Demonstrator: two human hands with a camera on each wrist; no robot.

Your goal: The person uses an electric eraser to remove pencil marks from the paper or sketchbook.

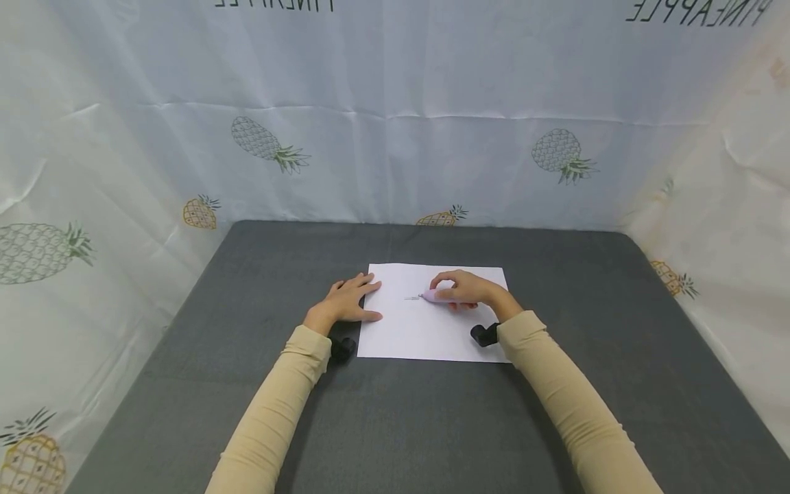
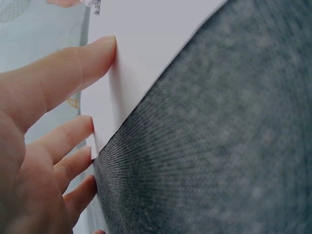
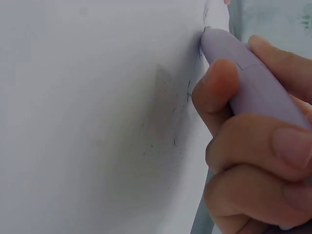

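On a dark-grey cloth-covered table (image 1: 395, 425) lies a white rectangular paper sheet (image 1: 407, 336), its left edge apparently steadied by the left hand (image 1: 348, 300), fingers spread and gripping nothing, while the right hand (image 1: 469, 288) curls round a pale-purple rounded pen-like tool (image 3: 263, 83), seemingly for control, its tip beside small dark marks (image 1: 411, 298).

Fingers (image 2: 68, 134) spread at corner of white paper (image 2: 141, 39) on dark cloth (image 2: 209, 131).

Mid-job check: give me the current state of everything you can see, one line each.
Paper: lying on table, mostly blank
Marks: small, dark, near tool tip
Lilac tool: held, tip contact unclear
Right grip: curled round tool
Left grip: fingers spread at paper's left edge
Table: covered in dark grey
Curtain: hanging, creased
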